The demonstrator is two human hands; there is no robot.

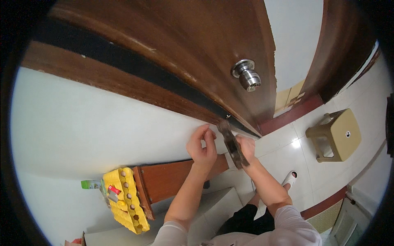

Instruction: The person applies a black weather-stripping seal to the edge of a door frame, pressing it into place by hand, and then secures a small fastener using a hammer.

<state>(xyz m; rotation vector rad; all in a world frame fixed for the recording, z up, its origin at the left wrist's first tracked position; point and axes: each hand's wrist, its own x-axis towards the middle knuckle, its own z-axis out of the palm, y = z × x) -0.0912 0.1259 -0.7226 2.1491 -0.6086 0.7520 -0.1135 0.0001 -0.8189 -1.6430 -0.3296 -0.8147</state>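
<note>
My right hand [247, 147] is closed around a claw hammer [233, 144], whose dark metal head points up towards the wooden door frame [154, 97]. My left hand [203, 146] is just left of the hammer, in front of the white wall, thumb and fingertips brought together; whether something small is pinched there cannot be told. A small metal piece [228, 116] sits in the dark gap of the frame, just above the hammer head. Above both hands is a brown wooden door [197, 40] with a round metal doorknob [247, 76].
Left of my forearms, a yellow egg tray [123, 212] with eggs stands beside a reddish-brown wooden piece [172, 180]; a small red-and-grey packet [114, 193] lies on the tray. A beige plastic stool [346, 135] stands on the tiled floor [277, 150] to the right.
</note>
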